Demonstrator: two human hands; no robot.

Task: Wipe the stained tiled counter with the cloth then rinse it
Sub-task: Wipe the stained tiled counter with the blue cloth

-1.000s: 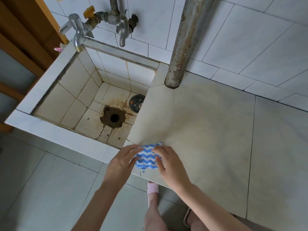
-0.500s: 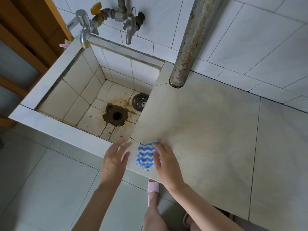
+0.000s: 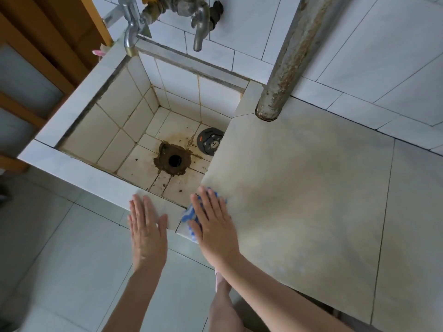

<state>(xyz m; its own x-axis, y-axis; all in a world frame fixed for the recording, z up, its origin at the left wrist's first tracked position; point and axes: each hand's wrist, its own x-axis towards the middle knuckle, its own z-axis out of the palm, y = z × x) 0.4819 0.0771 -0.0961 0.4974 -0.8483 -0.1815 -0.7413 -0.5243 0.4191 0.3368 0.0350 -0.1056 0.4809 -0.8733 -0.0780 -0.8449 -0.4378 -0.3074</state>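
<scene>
**At the bench [image 3: 299, 188] corner, the right grip [image 3: 212, 221] flat on the cloth [image 3: 188, 213]**

The left grip [image 3: 147, 232] was wide and flat, fingers straight, holding nothing, over the front rim of the tiled sink [image 3: 79, 168]. Beyond it lay the stained drain hole [image 3: 174, 160]. Just to its right, the right grip was also flat with straight fingers. It pressed the blue-and-white cloth, which lay under its palm on the bench corner beside the sink. To the right of that grip the stained bench spread out, and far beyond it stood a rusty pipe [image 3: 287, 56].
</scene>
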